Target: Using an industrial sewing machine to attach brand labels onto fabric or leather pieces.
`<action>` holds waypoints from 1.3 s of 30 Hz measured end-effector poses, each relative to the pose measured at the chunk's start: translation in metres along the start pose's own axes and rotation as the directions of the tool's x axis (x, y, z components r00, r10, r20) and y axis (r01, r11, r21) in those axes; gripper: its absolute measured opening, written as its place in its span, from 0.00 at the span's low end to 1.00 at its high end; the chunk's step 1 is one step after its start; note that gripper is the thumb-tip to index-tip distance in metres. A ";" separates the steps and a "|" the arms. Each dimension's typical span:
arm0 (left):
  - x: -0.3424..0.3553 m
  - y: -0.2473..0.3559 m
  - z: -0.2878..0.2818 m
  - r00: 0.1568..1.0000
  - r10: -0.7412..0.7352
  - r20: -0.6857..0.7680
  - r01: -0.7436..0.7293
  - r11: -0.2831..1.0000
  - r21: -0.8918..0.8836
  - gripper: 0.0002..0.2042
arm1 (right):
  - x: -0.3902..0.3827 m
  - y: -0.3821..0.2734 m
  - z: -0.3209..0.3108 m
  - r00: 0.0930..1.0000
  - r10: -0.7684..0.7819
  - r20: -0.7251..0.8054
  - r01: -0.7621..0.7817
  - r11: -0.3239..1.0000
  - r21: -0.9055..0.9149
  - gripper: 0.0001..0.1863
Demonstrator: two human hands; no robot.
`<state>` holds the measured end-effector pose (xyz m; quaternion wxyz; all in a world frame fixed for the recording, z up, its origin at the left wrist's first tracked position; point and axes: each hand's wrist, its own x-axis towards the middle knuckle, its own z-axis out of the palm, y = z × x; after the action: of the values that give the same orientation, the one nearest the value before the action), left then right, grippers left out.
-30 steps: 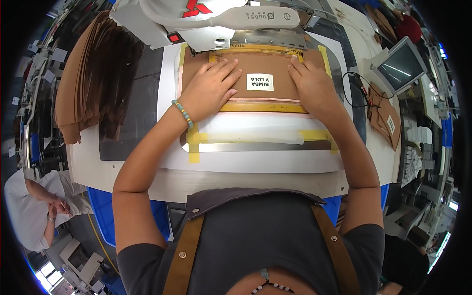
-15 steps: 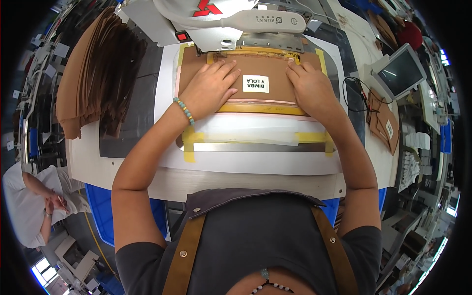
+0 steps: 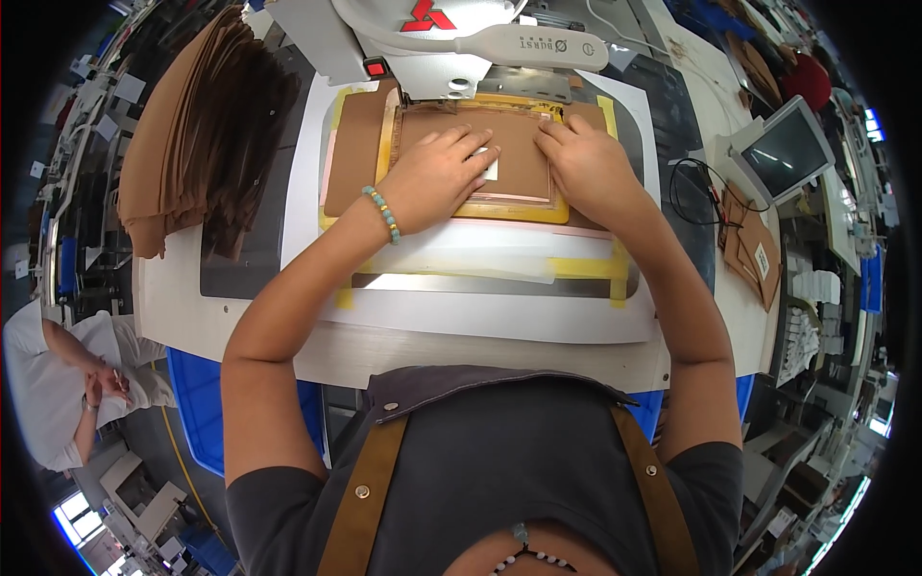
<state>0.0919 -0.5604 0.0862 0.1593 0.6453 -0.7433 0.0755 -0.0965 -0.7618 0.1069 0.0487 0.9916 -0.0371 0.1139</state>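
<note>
My left hand point(image 3: 444, 180), fingers stretched out, lies flat on a brown panel point(image 3: 355, 168) and partly covers its small white label point(image 3: 491, 165). My right hand point(image 3: 588, 171) rests at the panel's right, fingertips down by the right edge of a yellow-edged rectangular frame point(image 3: 523, 213). Both hands are open and pressing from above. Under the panel sits a white sheet with yellow tape point(image 3: 461, 259). Just beyond my fingers stands the white head of a sewing machine point(image 3: 427, 62); its needle area is not clearly visible.
A thick stack of brown panels point(image 3: 182, 144) stands at the left. A small monitor point(image 3: 786, 149), a black cable point(image 3: 687, 187) and brown labelled pieces point(image 3: 749, 240) are at the right. Blue bins point(image 3: 199, 413) sit below the table edge. A seated person point(image 3: 77, 384) is at far left.
The panel and taped sheet have shifted left under the machine head. My left hand has moved right across the panel, onto the label. The yellow frame's left side now shows.
</note>
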 end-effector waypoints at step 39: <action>-0.035 -0.040 -0.024 0.978 -0.202 0.052 0.209 0.964 -0.168 0.18 | 0.011 -0.040 -0.018 0.994 -0.081 -0.077 0.107 0.893 0.438 0.11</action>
<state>0.1385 -0.5257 0.0934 0.2086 0.7039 -0.6788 -0.0172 -0.0869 -0.7213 0.1231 -0.1708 0.9738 0.0389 0.1449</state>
